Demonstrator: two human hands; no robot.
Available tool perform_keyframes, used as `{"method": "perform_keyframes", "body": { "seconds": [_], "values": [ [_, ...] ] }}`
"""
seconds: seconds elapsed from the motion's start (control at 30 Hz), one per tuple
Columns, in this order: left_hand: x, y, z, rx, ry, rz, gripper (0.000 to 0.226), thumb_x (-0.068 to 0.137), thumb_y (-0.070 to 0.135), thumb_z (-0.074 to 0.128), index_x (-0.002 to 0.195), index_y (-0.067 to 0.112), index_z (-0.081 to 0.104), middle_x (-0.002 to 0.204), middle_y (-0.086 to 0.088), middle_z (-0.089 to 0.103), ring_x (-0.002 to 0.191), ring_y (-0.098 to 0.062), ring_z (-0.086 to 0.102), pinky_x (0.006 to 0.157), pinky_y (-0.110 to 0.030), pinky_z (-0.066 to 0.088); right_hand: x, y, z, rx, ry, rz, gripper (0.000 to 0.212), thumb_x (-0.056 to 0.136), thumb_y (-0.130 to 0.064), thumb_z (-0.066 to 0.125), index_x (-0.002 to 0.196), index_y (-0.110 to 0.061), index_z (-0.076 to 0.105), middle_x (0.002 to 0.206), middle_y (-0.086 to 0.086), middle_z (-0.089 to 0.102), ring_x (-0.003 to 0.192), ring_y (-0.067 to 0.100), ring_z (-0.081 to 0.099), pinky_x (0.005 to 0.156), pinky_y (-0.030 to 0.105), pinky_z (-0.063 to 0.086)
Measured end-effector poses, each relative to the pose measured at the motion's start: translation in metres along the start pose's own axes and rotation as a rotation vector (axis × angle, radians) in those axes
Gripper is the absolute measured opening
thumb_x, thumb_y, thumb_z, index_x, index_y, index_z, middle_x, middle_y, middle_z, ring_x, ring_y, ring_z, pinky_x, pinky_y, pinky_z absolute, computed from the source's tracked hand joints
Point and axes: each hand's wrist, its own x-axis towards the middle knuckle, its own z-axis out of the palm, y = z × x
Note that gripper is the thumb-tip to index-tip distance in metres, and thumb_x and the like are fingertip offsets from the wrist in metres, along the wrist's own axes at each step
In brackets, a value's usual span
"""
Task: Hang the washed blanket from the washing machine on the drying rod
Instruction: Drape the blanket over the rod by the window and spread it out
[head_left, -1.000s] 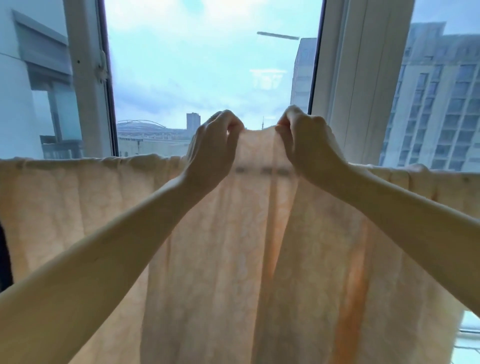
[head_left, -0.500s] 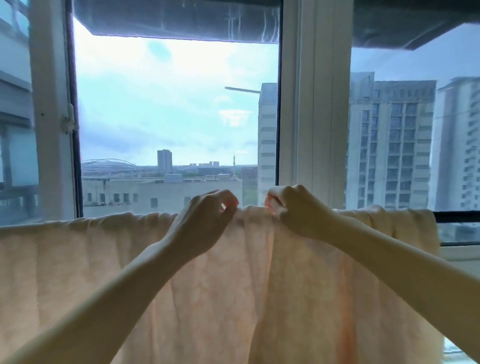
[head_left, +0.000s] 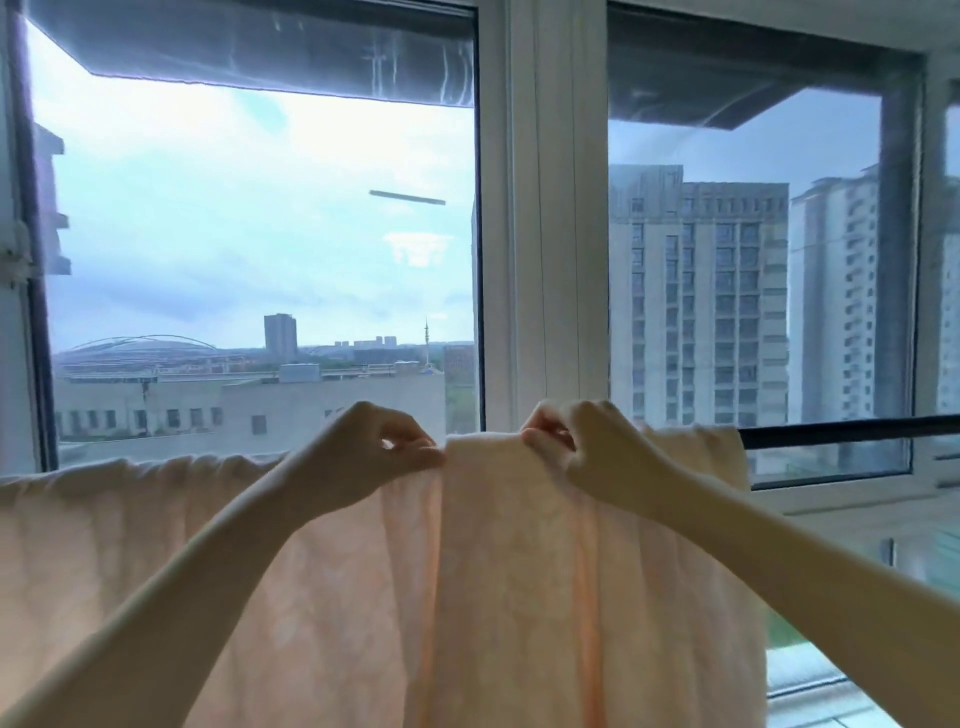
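A pale peach blanket (head_left: 509, 582) hangs in soft folds over a dark drying rod (head_left: 831, 432), which shows bare only to the right of the cloth. My left hand (head_left: 358, 457) pinches the blanket's top edge near the middle. My right hand (head_left: 587, 452) grips the same top edge a short way to the right, with a raised fold of cloth between the two hands. The blanket covers the rod from the left frame edge to about two thirds across. The washing machine is not in view.
Directly behind the rod stands a large window with a white centre frame post (head_left: 540, 234). Tall apartment blocks (head_left: 696, 296) and low buildings show through the glass. A white sill (head_left: 857, 499) runs below the right pane.
The view has tilted upward, so the hands and blanket edge sit lower in frame. Both hands keep hold of the top edge and have spread slightly apart along the rod.
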Motion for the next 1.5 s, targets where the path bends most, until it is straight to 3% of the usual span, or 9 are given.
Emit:
{"method": "perform_keyframes", "body": {
  "seconds": [0.27,0.47,0.63,0.93,1.03,1.17,1.27,1.4,1.5],
  "values": [
    [0.004,0.012,-0.002,0.03,0.073,-0.232,0.032,0.081,0.042,0.066,0.072,0.013,0.074,0.059,-0.005,0.064,0.046,-0.005,0.051,0.049,-0.015,0.041,0.002,0.018,-0.01,0.021,-0.005,-0.077,0.014,0.1,-0.028,0.046,0.09,-0.022,0.055,0.077,-0.007,0.062,0.067,0.006,0.059,0.063,0.028,0.05],
    [0.007,0.019,0.005,0.061,0.114,-0.337,0.023,0.085,0.033,0.068,0.072,0.014,0.073,0.066,-0.009,0.068,0.056,-0.014,0.054,0.054,-0.019,0.043,-0.013,0.049,-0.026,0.015,0.035,-0.051,0.018,0.101,-0.034,0.043,0.092,-0.024,0.054,0.07,-0.009,0.061,0.061,0.009,0.06,0.067,0.04,0.055],
    [0.011,0.019,0.007,0.091,0.161,-0.382,0.03,0.087,0.034,0.066,0.073,0.008,0.073,0.071,-0.017,0.068,0.06,-0.018,0.055,0.062,-0.029,0.045,-0.023,0.081,-0.042,0.013,0.04,-0.044,0.018,0.1,-0.033,0.043,0.092,-0.021,0.055,0.068,-0.006,0.063,0.057,0.009,0.062,0.062,0.036,0.058],
    [0.013,0.024,0.01,0.072,0.238,-0.409,0.029,0.095,0.028,0.056,0.084,0.005,0.07,0.081,-0.016,0.068,0.074,-0.026,0.062,0.064,-0.029,0.045,-0.033,0.103,-0.052,-0.017,0.087,0.014,0.018,0.099,-0.029,0.045,0.087,-0.021,0.057,0.06,-0.004,0.061,0.047,0.009,0.058,0.05,0.036,0.056],
    [0.009,0.024,0.009,0.115,0.199,-0.391,0.022,0.095,0.027,0.056,0.082,0.016,0.069,0.079,-0.005,0.067,0.082,-0.025,0.064,0.072,-0.033,0.05,-0.029,0.097,-0.053,-0.061,0.023,0.009,0.026,0.1,-0.021,0.041,0.078,-0.019,0.054,0.059,0.001,0.06,0.046,0.014,0.058,0.048,0.037,0.055],
    [0.001,0.022,0.001,0.082,0.092,-0.372,0.021,0.081,0.055,0.061,0.087,0.035,0.064,0.09,0.016,0.066,0.088,-0.007,0.063,0.079,-0.032,0.052,-0.028,0.068,-0.053,-0.027,-0.101,-0.043,0.023,0.102,-0.015,0.038,0.088,-0.014,0.055,0.069,0.003,0.062,0.048,0.009,0.052,0.044,0.014,0.046],
    [-0.004,0.03,-0.005,-0.05,-0.008,-0.326,0.049,0.067,0.071,0.065,0.103,0.036,0.066,0.097,0.023,0.069,0.092,0.005,0.063,0.077,-0.019,0.047,-0.028,0.045,-0.045,0.041,-0.083,-0.154,0.013,0.1,-0.024,0.046,0.104,-0.017,0.056,0.091,0.002,0.065,0.069,0.006,0.06,0.064,0.019,0.055],
    [-0.002,0.037,-0.003,-0.005,-0.078,-0.29,0.039,0.063,0.052,0.074,0.099,0.036,0.07,0.085,0.037,0.065,0.081,0.018,0.06,0.066,-0.009,0.046,-0.022,0.021,-0.028,0.005,-0.019,-0.296,0.03,0.094,-0.037,0.056,0.12,-0.021,0.054,0.114,0.0,0.063,0.11,0.012,0.054,0.095,0.033,0.049],
    [0.001,0.034,0.001,0.033,-0.046,-0.28,0.028,0.067,0.039,0.08,0.092,0.029,0.074,0.072,0.025,0.067,0.07,0.015,0.06,0.055,-0.006,0.044,-0.016,0.013,-0.018,-0.018,0.006,-0.344,0.032,0.092,-0.037,0.06,0.12,-0.021,0.054,0.111,-0.002,0.065,0.109,0.014,0.056,0.095,0.035,0.05]
  ]
}}
